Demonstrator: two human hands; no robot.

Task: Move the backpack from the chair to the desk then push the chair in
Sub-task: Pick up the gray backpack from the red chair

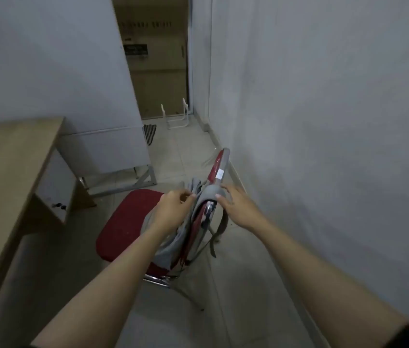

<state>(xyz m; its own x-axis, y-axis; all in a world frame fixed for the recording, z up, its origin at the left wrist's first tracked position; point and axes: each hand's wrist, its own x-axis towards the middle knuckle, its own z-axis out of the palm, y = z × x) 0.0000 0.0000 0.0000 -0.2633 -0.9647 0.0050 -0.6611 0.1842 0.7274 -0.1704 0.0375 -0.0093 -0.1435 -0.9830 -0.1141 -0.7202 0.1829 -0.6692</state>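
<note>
A grey backpack (pixel 173 243) hangs by its straps over the backrest of a red-seated metal chair (pixel 123 227) in the middle of the floor. My left hand (pixel 173 209) rests against the front of the backpack near its top, fingers curled at the fabric. My right hand (pixel 236 207) lies on the grey strap looped over the backrest's top corner, fingers spread. A wooden desk (pixel 5 172) stands at the left, apart from the chair. Whether either hand has a firm hold on the bag is unclear.
A grey wall runs close along the right of the chair. A grey cabinet (pixel 105 149) on a metal frame stands behind the desk. Beyond it lie a striped mat (pixel 149 134), a white metal rack (pixel 176 116) and an open doorway.
</note>
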